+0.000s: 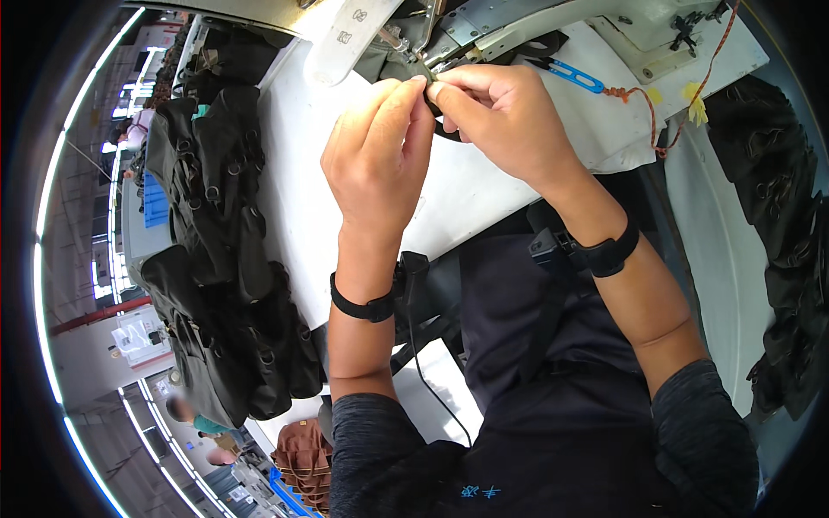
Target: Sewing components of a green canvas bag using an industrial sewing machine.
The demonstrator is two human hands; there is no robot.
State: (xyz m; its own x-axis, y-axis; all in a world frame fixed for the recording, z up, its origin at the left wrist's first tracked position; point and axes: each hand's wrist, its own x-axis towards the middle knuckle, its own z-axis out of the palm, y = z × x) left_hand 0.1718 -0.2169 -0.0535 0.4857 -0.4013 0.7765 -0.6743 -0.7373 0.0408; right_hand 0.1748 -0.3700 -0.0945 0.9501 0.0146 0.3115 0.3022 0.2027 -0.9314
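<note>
Close beside the sewing machine's needle area, both hands meet at a small piece of dark olive fabric (433, 110). My left hand (378, 147) pinches its edge between thumb and fingertips. From the other side, my right hand (508, 116) pinches the same piece with thumb and forefinger. The fingers cover most of the fabric, so its shape is hidden. Just beyond the fingertips are the metal parts of the sewing machine (347, 39). Blue-handled thread snips (573, 76) lie to the right of my right hand, tied to an orange cord (649, 108).
Dark fabric bags with metal rings (207, 181) are heaped along the left of the white table (298, 164). More dark pieces (781, 224) hang at the right. Brown pieces (302, 453) are stacked at the lower left. Other people are in the left background.
</note>
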